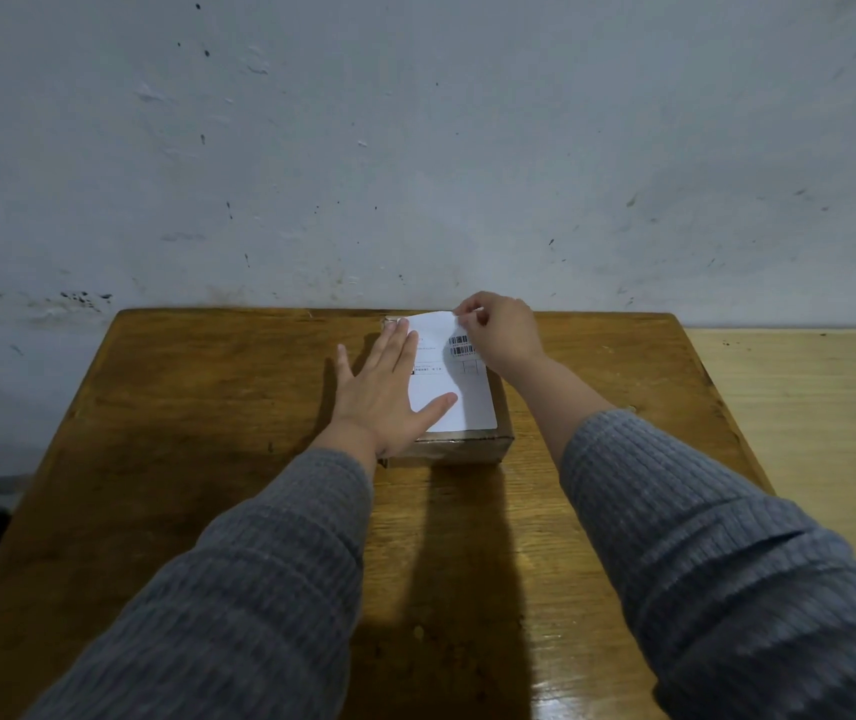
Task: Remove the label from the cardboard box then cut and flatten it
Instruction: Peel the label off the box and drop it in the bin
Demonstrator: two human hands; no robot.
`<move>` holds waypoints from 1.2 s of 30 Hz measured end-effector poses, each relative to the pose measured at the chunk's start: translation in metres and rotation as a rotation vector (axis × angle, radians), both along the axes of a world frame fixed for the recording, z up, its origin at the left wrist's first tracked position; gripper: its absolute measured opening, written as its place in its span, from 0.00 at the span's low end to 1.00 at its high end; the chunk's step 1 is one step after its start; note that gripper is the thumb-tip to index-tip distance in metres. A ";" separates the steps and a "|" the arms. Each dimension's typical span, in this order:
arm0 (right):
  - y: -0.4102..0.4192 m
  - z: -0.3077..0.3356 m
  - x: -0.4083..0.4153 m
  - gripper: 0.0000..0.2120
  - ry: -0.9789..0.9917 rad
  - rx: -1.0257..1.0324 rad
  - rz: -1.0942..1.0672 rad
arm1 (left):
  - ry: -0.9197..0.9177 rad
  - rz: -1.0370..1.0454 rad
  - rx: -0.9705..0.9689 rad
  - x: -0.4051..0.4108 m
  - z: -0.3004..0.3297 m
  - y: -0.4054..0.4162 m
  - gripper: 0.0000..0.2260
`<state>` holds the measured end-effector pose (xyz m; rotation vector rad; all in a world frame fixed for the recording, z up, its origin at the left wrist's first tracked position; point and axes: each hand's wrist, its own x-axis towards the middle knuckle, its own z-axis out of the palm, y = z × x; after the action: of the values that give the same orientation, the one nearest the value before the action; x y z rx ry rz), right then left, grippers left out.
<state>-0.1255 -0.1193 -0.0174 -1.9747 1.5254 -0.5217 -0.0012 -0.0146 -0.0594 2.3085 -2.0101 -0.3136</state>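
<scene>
Cardboard box (459,443) sits on wooden table (208,407), towards 12 o'clock of the tabletop, near the far edge by the wall (415,148). White label (459,402) covers nearly all of the box top; barcode at its 1 o'clock corner.

Handling, judged: label is thin paper w/ adhesive, light, floppy, prob. tears if yanked, so best taken at a lifted corner and peeled low & slow. Box looks small, stiff, light enough to slide, hence needs pinning down.

Left hand (389,392): flat, fingers straight and spread, palm pressing on the label's 9 o'clock side, thumb out towards 4 o'clock; holds nothing, just weighs box down. Forearm in grey knit sleeve (239,589) comes in from 7 o'clock.

Right hand (501,330): at the label's 1 o'clock far corner, fingertips curled, pinching the label edge, which looks slightly lifted there. Wrist bent, forearm from 5 o'clock.

No cutting tool visible.
</scene>
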 end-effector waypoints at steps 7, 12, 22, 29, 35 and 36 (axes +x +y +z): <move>0.004 -0.003 0.003 0.11 0.285 -0.184 0.046 | 0.009 0.019 0.018 0.000 0.001 0.001 0.44; 0.017 -0.005 0.012 0.14 0.338 -0.297 0.030 | 0.019 0.019 0.035 0.002 0.000 -0.001 0.45; 0.016 0.004 0.015 0.11 0.140 0.061 -0.029 | 0.034 0.007 0.014 0.002 0.000 -0.001 0.45; 0.010 -0.003 -0.014 0.09 -0.009 0.319 -0.076 | 0.127 0.041 -0.004 0.001 0.000 -0.002 0.48; 0.017 0.004 -0.011 0.08 0.111 -0.022 0.094 | 0.234 0.024 0.028 0.003 0.005 -0.002 0.49; 0.018 0.005 -0.010 0.09 0.180 -0.103 0.153 | 0.246 0.017 0.021 0.005 0.007 -0.002 0.49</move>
<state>-0.1354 -0.1016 -0.0127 -2.2490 1.4624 -0.3741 0.0033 -0.0163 -0.0529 2.1739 -1.8756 -0.5882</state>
